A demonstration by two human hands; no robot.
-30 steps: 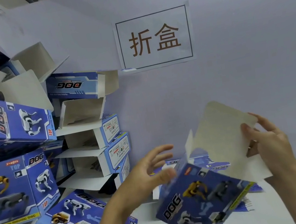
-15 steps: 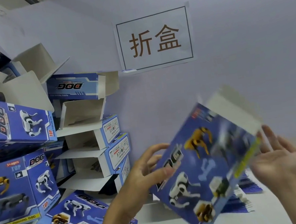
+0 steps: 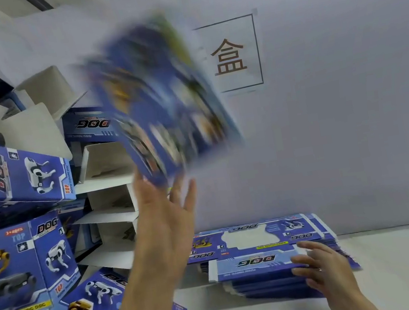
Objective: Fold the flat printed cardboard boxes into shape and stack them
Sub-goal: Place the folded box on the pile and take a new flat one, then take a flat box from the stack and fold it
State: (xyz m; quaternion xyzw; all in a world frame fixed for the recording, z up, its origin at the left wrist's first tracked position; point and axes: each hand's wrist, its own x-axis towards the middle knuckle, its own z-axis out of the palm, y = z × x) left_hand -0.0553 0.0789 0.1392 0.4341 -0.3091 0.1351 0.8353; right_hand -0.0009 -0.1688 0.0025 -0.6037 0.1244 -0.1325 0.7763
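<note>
A folded blue box [image 3: 162, 99], printed with robot dogs, sits blurred in the upper middle of the frame, tilted, in front of the wall sign [image 3: 234, 53]. Its lower corner is at the fingertips of the left hand [image 3: 166, 214], which is raised with fingers straight and spread; whether they touch the box cannot be told through the blur.

At the left of the frame, a heap of folded boxes [image 3: 14, 179] leans every way, several with white flaps open and their white insides showing; what they hold cannot be made out.

At the lower right, a stack of flat printed boxes [image 3: 263, 260] lies on the white table [image 3: 401, 257]. The right hand [image 3: 320, 267] rests on the stack's near right edge, fingers relaxed and slightly apart, gripping nothing plainly.
</note>
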